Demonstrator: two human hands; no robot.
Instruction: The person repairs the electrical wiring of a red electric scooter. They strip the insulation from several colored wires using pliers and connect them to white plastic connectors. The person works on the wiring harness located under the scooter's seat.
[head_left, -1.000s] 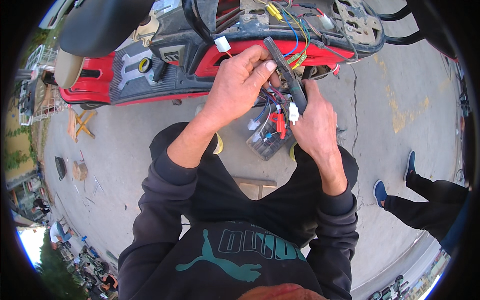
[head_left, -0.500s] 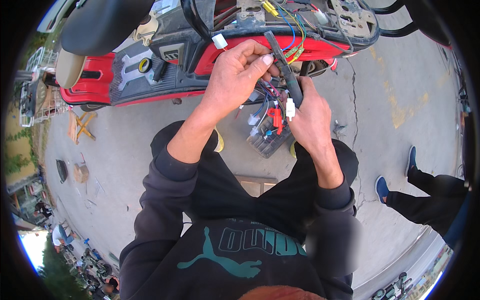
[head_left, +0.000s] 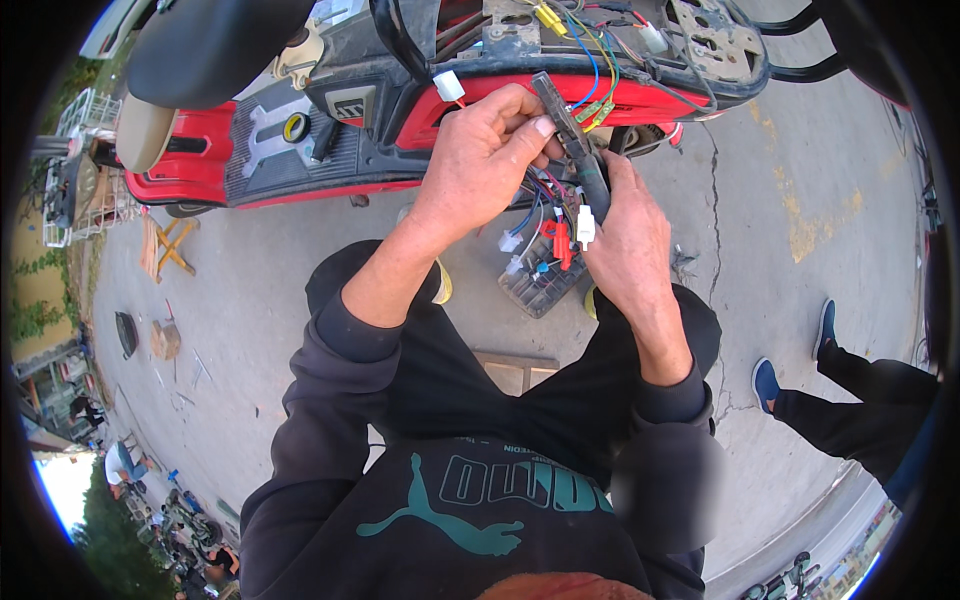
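Observation:
My right hand (head_left: 632, 228) is closed around a long, dark, worn tool (head_left: 572, 130), seen edge-on, that looks like pliers. Its narrow end points up and left, beside the fingertips of my left hand (head_left: 482, 160). Those fingers are pinched together at the wires (head_left: 545, 185) hanging below; the exact spot of the grip is hidden. From the bundle dangle a white connector (head_left: 586, 228) beside my right hand, red connectors (head_left: 559, 243) and a pale connector (head_left: 510, 241). Under them a dark ribbed plastic box (head_left: 540, 290) lies low between my feet.
In front stands a red vehicle (head_left: 640, 95) with exposed frame and loose wires, yellow connectors (head_left: 550, 18) among them. A yellow-black tape roll (head_left: 296, 127) lies on its footboard (head_left: 262, 150). A folding stool (head_left: 170, 248) stands left. At right are another person's blue shoes (head_left: 766, 382).
The view has shifted slightly, moving the scene a little right and down. Both hands keep their hold, with the tool still beside my left fingertips.

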